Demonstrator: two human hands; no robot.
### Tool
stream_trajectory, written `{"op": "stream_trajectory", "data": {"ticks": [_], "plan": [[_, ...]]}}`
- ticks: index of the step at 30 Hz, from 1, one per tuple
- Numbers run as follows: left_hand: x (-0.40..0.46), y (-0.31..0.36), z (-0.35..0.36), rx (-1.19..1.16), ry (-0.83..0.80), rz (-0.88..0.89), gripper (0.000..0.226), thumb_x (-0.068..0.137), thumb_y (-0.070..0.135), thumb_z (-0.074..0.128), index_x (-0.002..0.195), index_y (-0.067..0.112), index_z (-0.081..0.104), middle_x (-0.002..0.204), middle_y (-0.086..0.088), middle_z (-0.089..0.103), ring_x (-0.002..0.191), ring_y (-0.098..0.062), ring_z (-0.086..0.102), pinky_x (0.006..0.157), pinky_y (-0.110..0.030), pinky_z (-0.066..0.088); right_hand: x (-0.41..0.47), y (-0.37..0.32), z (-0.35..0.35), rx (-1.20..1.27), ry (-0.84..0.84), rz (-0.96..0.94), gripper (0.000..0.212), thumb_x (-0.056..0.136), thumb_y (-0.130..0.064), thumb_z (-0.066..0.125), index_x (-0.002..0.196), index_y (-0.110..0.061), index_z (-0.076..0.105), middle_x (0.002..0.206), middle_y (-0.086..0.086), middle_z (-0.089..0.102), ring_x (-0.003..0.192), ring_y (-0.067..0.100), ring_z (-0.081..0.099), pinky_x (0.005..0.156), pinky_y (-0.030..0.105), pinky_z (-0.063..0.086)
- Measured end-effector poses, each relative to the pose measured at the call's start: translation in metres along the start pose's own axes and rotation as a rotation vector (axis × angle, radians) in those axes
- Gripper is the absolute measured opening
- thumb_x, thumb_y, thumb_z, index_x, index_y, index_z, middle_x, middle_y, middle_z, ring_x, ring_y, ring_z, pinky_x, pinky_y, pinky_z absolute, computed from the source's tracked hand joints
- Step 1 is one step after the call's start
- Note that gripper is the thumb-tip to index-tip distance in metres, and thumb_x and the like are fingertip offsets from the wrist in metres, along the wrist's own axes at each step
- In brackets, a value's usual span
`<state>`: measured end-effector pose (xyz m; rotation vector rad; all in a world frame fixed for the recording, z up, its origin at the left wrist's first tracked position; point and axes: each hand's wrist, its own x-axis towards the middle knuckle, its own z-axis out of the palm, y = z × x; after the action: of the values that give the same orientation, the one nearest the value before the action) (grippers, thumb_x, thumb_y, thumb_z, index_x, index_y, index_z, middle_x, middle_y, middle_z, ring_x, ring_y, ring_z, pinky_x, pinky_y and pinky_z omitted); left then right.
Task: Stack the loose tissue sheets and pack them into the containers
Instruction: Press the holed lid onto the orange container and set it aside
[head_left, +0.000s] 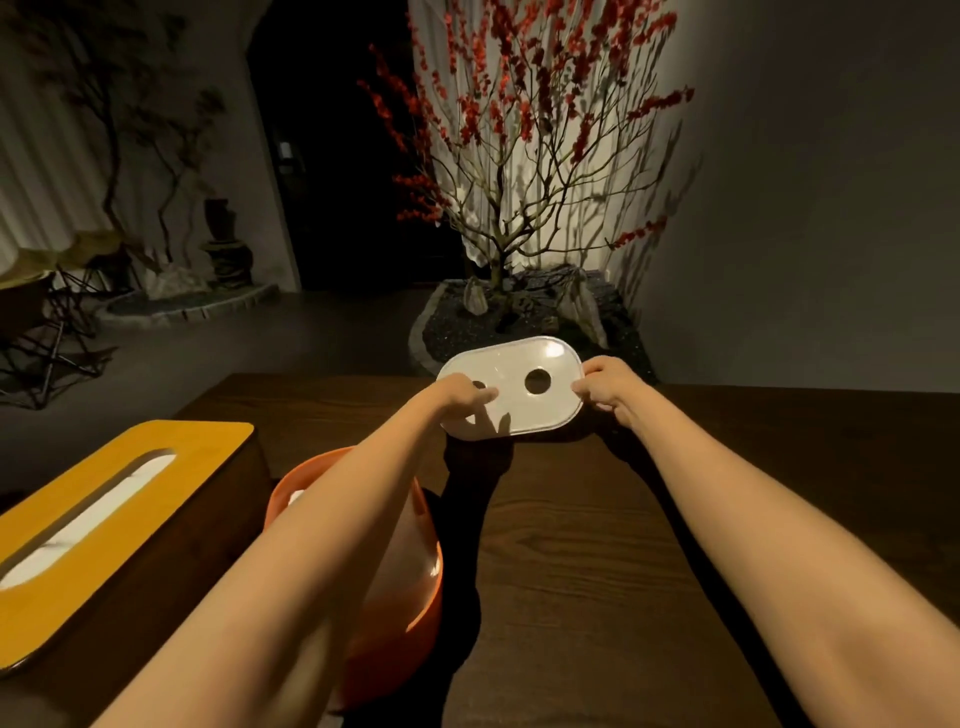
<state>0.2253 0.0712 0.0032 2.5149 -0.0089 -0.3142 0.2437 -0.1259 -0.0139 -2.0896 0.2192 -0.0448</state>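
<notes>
Forearms stretched forward over dark table (597, 519). Nearest left: wooden tissue box (104, 525) with yellow slotted top, tissue showing in slot. Next: orange container (405, 587), partly hidden under left arm. Farther out: white oval lid (511, 387), two holes, tilted. Looks light, stiff, smooth, best gripped at ends. Left hand (457, 397) and right hand (608, 387) pinching opposite ends.

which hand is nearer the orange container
Left. The left hand grips the white lid's left end, its forearm passing directly over the orange container. The right hand holds the lid's right end, farther off to the right.
</notes>
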Motion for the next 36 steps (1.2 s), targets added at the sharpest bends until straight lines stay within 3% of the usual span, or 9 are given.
{"op": "stream_trajectory", "data": {"ticks": [7,11,13,16,19,25,28,31,36], "plan": [[-0.047,0.006,-0.01,-0.833,0.057,-0.02,0.068,0.101,0.054,0.027,0.139,0.0,0.042,0.137,-0.025,0.048,0.125,-0.039,0.048,0.106,-0.052,0.04,-0.049,-0.02,-0.006,-0.031,-0.113,-0.482,0.023,0.083,0.001,0.069,0.073,-0.017,0.059,0.081,-0.003,0.062,0.081,0.011,0.058,0.074,0.026,0.046],[-0.068,0.003,-0.016,-1.093,0.111,-0.091,0.036,0.101,0.025,0.042,0.124,-0.003,0.048,0.099,-0.024,0.061,0.085,-0.031,0.063,0.077,-0.044,0.057,-0.071,-0.027,-0.003,-0.074,-0.174,-0.584,0.023,0.079,0.003,0.071,0.073,-0.018,0.063,0.088,0.005,0.069,0.079,0.01,0.063,0.078,0.025,0.049],[-0.082,0.002,-0.019,-1.116,0.107,-0.119,0.026,0.098,0.003,0.039,0.121,-0.005,0.047,0.09,-0.022,0.06,0.085,-0.03,0.065,0.068,-0.038,0.057,-0.08,-0.03,0.0,-0.091,-0.189,-0.602,0.023,0.079,0.002,0.071,0.073,-0.019,0.064,0.093,0.006,0.071,0.085,0.014,0.066,0.082,0.027,0.052],[-0.1,0.0,-0.023,-1.112,0.146,-0.153,0.029,0.095,-0.006,0.037,0.124,-0.004,0.044,0.113,-0.025,0.055,0.106,-0.036,0.063,0.056,-0.032,0.057,-0.09,-0.031,0.006,-0.167,-0.2,-0.621,0.026,0.081,0.0,0.069,0.08,-0.026,0.068,0.094,0.004,0.071,0.089,0.019,0.066,0.081,0.035,0.054],[-0.115,-0.005,-0.026,-1.16,0.119,-0.138,0.022,0.096,-0.009,0.033,0.114,-0.001,0.043,0.117,-0.022,0.05,0.113,-0.034,0.059,0.063,-0.03,0.056,-0.097,-0.033,0.01,-0.258,-0.235,-0.578,0.041,0.081,0.005,0.058,0.087,-0.035,0.066,0.112,0.007,0.065,0.105,0.024,0.06,0.088,0.041,0.05],[-0.142,-0.034,-0.035,-1.038,-0.007,-0.141,0.022,0.095,-0.004,0.037,0.116,-0.002,0.043,0.109,-0.023,0.063,0.093,-0.028,0.066,0.044,-0.022,0.053,-0.11,-0.044,0.035,-0.404,-0.133,-0.428,0.031,0.096,-0.012,0.043,0.12,-0.025,0.059,0.136,0.005,0.051,0.137,0.029,0.028,0.111,0.05,0.026],[-0.161,-0.044,-0.04,-0.989,-0.056,-0.154,0.01,0.095,-0.002,0.039,0.099,-0.001,0.047,0.088,-0.018,0.065,0.086,-0.022,0.065,0.047,-0.019,0.054,-0.12,-0.049,0.051,-0.448,-0.184,-0.352,0.019,0.1,-0.021,0.04,0.103,-0.018,0.059,0.107,0.004,0.057,0.105,0.019,0.051,0.092,0.034,0.042],[-0.172,-0.057,-0.042,-0.919,-0.051,-0.174,0.014,0.094,0.001,0.035,0.103,0.002,0.046,0.089,-0.017,0.068,0.077,-0.018,0.065,0.049,-0.019,0.052,-0.129,-0.053,0.064,-0.36,-0.147,-0.294,0.037,0.098,-0.013,0.044,0.061,-0.015,0.037,0.063,0.001,0.037,0.057,0.015,0.038,0.052,0.026,0.031],[-0.191,-0.07,-0.047,-0.688,0.107,-0.183,0.029,0.1,0.017,0.029,0.089,0.001,0.05,0.072,-0.013,0.066,0.064,-0.018,0.063,0.055,-0.021,0.046,-0.149,-0.06,0.086,-0.345,-0.086,-0.292,0.043,0.093,-0.006,0.046,0.052,-0.012,0.036,0.053,0.003,0.033,0.051,0.018,0.032,0.056,0.032,0.029]]}}
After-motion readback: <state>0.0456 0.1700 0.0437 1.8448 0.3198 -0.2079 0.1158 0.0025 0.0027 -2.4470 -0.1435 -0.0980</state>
